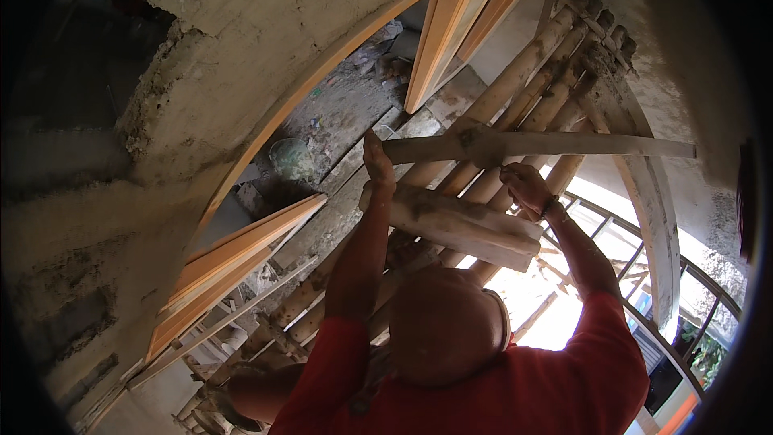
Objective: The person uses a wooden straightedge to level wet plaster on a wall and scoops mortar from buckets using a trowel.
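Neither of my hands shows in the head view. Close in front, a person in a red shirt (499, 391), seen from behind, raises both arms. That person's left hand (377, 161) is against the left end of a long narrow board (580, 144). The same person's right hand (527, 187) is curled just under the board's middle; whether it holds anything is too dark to tell. A dark band circles that wrist. Between the arms lies a short thick timber (463, 225), across round wooden poles (515, 97).
An orange-brown arched frame (278, 105) curves along a rough plaster wall (241, 24). Wooden door panels (451, 24) stand beyond it. A curved plank (648, 185) rises at right, near a metal railing (636, 266). Bright light comes up through gaps between the poles.
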`<state>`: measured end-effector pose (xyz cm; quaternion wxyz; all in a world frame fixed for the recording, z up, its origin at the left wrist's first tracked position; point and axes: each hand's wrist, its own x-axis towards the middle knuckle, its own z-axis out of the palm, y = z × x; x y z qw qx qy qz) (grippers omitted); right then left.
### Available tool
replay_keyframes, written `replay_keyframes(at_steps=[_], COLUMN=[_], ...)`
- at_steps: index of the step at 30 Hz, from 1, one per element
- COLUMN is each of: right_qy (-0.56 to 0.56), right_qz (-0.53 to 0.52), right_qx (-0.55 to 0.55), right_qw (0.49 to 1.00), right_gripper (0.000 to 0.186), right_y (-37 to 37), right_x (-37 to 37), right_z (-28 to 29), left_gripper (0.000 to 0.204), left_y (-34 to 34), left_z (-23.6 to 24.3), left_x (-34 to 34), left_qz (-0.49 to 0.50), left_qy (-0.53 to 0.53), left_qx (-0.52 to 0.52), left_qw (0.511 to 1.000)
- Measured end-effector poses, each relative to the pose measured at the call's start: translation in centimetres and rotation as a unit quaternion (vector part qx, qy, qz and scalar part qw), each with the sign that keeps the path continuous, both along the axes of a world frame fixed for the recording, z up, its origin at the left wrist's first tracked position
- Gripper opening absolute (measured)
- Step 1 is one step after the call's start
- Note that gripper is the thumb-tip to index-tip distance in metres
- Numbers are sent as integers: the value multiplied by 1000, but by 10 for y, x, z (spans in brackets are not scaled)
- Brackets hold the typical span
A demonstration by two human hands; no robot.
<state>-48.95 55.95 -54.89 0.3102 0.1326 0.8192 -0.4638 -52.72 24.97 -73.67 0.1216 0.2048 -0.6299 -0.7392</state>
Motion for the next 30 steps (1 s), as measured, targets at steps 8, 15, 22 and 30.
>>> replay_keyframes(at_steps=[8,15,22,30], right_qy=[-31,99,-13,-6], right_qz=[46,181,156,203], right_qx=[-47,-78,-56,-57], right_qw=[997,975,986,978], right_gripper=[20,22,24,25], right_y=[-74,-105,-131,-167], right_x=[-9,-15,-28,-22], right_z=[0,-27,-15,-22], left_gripper=[52,54,52,50], left_y=[1,4,5,-11], left_z=[-4,1,-3,11], left_x=[3,5,2,7], left_qz=[18,3,43,70], left_qy=[-15,-18,-79,-74], left_qx=[85,231,240,199], left_qw=[996,973,967,975])
